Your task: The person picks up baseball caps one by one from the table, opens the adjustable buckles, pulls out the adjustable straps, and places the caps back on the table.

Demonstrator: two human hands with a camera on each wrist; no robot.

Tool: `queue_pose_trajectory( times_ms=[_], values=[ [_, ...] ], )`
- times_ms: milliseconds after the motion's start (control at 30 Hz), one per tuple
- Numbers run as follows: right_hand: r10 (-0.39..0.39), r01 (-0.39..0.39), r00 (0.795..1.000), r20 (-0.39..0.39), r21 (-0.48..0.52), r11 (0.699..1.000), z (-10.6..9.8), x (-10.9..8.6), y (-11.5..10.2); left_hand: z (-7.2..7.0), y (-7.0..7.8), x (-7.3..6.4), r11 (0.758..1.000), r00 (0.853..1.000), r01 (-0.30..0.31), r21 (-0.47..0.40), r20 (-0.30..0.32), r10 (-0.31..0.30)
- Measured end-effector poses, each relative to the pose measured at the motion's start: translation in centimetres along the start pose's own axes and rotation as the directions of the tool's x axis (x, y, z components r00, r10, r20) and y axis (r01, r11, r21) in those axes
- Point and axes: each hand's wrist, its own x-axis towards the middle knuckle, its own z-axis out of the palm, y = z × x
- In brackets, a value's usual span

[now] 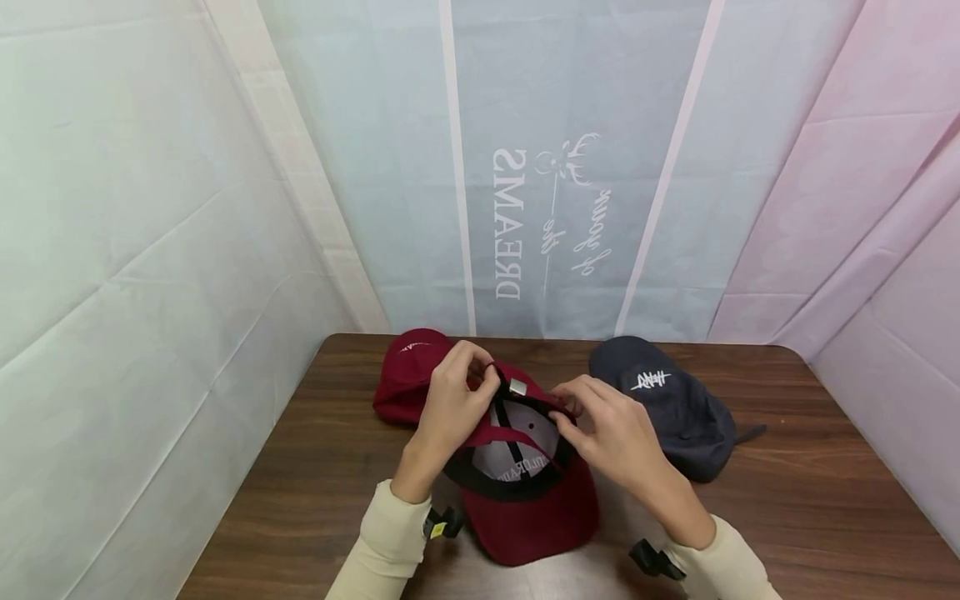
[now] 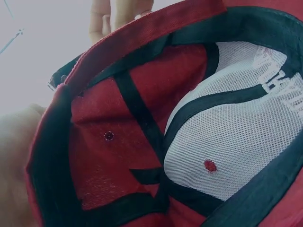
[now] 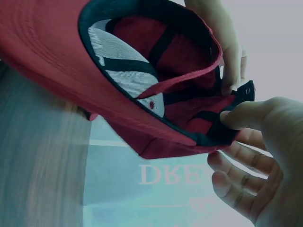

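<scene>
A dark red baseball cap [image 1: 534, 521] is held inside-up above the table, its brim towards me. The lining, dark sweatband and mesh-backed lettering show. My left hand [image 1: 453, 396] pinches the back edge by the strap and metal buckle [image 1: 517, 387]. At the right of the back opening, my right hand [image 1: 615, 429] grips the rim between thumb and fingers. In the right wrist view, the right thumb [image 3: 244, 115] presses on the sweatband, and a loose red strap [image 3: 182, 81] crosses the opening. The left wrist view looks into the cap's crown [image 2: 106, 161]; the left fingertips are partly hidden there.
Another dark red cap [image 1: 405, 379] lies at the back left of the brown wooden table [image 1: 300, 500], partly behind the left hand. A dark navy cap [image 1: 667, 408] with white lettering lies at the right. Cloth curtains [image 1: 555, 83] enclose the back and sides.
</scene>
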Motion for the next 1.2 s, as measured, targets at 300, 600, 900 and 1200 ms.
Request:
queue_pose_trajectory(
  times_ms=[300,600,900,1200],
  values=[
    [0.058,-0.056,0.995,0.086,-0.023,0.998,0.2,-0.4,0.1,-1.1,-0.3,0.5,1.000,0.996,-0.003,0.005,-0.089,0.003],
    [0.199,-0.176,0.938,0.283,-0.106,0.979,0.1,-0.4,-0.2,-1.7,-0.6,0.7,1.000,0.991,-0.008,-0.001,-0.136,0.008],
    [0.224,-0.224,0.916,0.334,-0.039,0.974,0.0,0.1,-0.2,-2.1,-0.4,0.9,1.000,0.989,-0.020,-0.006,-0.147,0.019],
    [0.185,-0.200,0.955,0.232,0.043,0.979,-0.8,1.3,0.7,-2.6,0.8,1.2,0.997,0.981,-0.076,-0.010,-0.180,0.073]
  ],
)
